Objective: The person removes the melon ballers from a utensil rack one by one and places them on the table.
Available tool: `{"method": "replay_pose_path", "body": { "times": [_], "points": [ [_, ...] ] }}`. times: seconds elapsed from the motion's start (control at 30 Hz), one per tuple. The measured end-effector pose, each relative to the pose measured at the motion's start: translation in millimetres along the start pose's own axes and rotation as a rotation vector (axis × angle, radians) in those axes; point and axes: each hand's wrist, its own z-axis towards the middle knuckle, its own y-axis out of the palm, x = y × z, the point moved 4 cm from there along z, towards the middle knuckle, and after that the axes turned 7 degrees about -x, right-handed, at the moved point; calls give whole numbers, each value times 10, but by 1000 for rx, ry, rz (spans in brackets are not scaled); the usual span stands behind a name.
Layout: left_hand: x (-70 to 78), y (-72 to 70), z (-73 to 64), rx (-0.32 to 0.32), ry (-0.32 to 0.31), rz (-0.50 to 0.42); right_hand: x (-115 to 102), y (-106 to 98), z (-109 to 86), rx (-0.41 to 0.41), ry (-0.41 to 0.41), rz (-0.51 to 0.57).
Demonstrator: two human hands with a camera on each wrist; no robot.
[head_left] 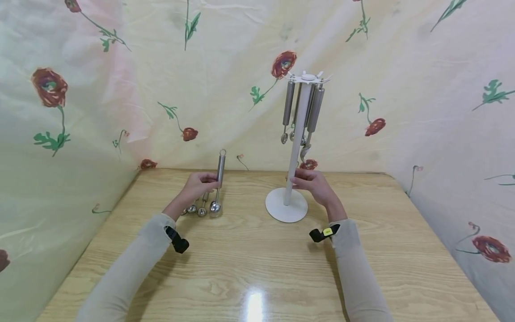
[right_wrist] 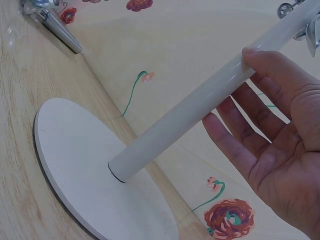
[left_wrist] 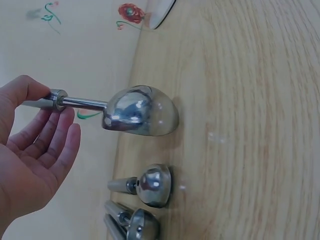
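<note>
My left hand [head_left: 200,184] pinches the metal handle of an ice cream scoop [left_wrist: 132,110] between thumb and fingers. Its handle points up, with a ring at the top, and its shiny bowl hangs at or just above the table; contact is hard to tell. Beside it lie several smaller metal scoops [left_wrist: 155,185], partly hidden by the left hand in the head view. My right hand [head_left: 315,184] holds the pole of a white utensil stand [right_wrist: 185,117] low down, thumb on one side and fingers on the other. Several grey-handled utensils [head_left: 315,109] hang from hooks at its top.
The stand's round white base [head_left: 277,208] rests on the wooden table [head_left: 249,250], right of the scoops. A flowered cloth [head_left: 225,89] rises behind the table and along both sides. Small white hooks [head_left: 309,77] stick out around the stand's top.
</note>
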Motion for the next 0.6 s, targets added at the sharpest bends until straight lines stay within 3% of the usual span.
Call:
{"method": "replay_pose_path", "body": {
  "times": [0.27,0.6],
  "points": [
    [-8,31,-35,14,23,16,11,3,-2,-2,-2,11],
    [-149,-18,15,162,45,210,33,-15,4,-5,-13,15]
  ]
}}
